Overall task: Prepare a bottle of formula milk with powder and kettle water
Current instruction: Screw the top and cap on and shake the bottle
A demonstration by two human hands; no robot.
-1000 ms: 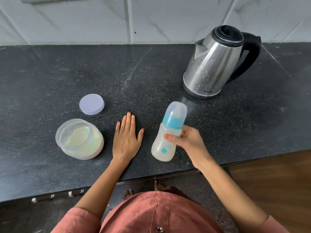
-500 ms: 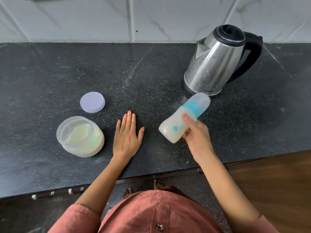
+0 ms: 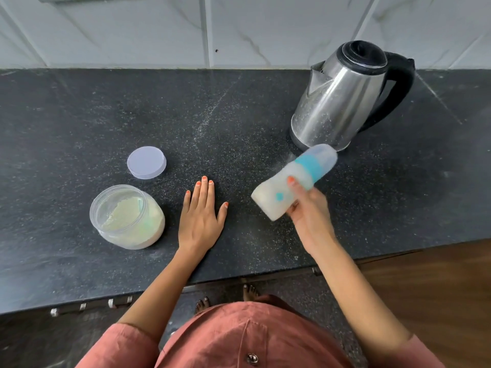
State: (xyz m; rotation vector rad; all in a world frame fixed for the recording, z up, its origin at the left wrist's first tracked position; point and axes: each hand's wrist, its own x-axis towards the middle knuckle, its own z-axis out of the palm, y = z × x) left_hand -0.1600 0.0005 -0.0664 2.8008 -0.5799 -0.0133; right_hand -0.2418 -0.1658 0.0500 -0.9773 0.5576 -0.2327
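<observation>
— Turquoise-collared translucent plastic baby bottle, filled milky white: where is it?
— Above the black speckled stone surface; the right hand grips its body; the long axis is tilted, cap toward the steel kettle, base toward the left hand, which lies flat nearby, fingers straight, holding nothing.
— Any writing?
— None legible; only small turquoise marks.

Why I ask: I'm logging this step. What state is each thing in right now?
Bottle: capped, tilted, milky inside, held above the counter.
Right hand: grips the bottle.
Left hand: flat on the counter, fingers straight.
Powder jar: open, upright, partly full.
Jar lid: off, lying on the counter beside the jar.
Kettle: upright, lid shut.
</observation>
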